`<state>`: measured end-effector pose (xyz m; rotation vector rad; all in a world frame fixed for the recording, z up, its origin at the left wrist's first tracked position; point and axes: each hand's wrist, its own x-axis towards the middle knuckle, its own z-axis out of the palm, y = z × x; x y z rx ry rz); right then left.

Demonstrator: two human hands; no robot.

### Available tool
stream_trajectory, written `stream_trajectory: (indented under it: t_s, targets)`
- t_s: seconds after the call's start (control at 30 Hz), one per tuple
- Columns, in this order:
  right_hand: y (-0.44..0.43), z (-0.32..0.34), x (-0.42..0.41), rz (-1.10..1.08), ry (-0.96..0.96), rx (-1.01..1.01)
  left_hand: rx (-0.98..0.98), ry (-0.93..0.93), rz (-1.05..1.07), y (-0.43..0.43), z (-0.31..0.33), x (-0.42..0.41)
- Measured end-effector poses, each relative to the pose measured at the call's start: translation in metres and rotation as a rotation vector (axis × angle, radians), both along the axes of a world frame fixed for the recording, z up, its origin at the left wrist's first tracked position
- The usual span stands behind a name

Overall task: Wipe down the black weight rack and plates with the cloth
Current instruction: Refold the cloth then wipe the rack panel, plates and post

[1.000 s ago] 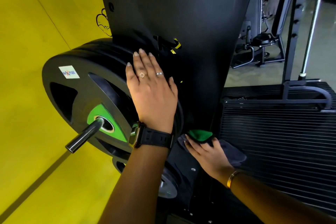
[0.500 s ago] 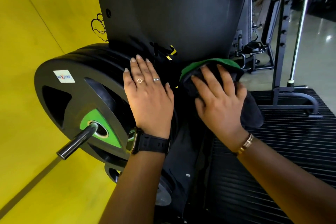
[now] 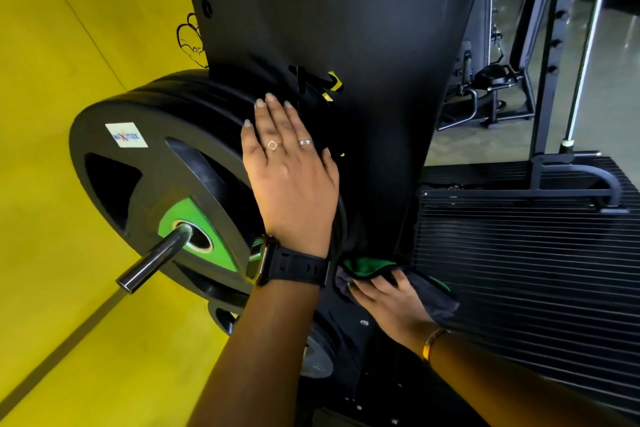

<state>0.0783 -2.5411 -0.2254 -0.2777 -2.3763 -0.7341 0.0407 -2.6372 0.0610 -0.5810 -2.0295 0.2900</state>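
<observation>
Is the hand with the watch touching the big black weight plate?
Touching. The head view shows the left hand lying flat against the rim of the weight plate, with no gap between them.

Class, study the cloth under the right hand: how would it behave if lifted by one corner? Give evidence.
Probably floppy: the cloth folds and bunches around the right hand, its green side turned over. Likely light, since its loose edge hangs in soft folds. Unlikely to slip: it looks like matte fabric.
</observation>
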Motion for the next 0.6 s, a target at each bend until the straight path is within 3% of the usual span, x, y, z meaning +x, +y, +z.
stream_trajectory:
  t_s: [0.13,0.2,0.43,0.6]
  targets:
    - [0.009,0.053,0.010,0.038,0.449,-0.084,-0.003,0.017,-0.021,0.000,-0.003,0.000]
    - [0.016,0.093,0.020,0.024,0.587,-0.072,0.027,0.033,-0.046,0.000,-0.004,0.000]
    - [0.036,0.262,0.046,-0.004,0.879,-0.130,0.074,0.032,-0.133,-0.002,-0.006,0.001]
    - [0.043,0.347,0.053,-0.034,0.957,-0.112,0.116,0.061,-0.372,-0.005,-0.011,-0.006]
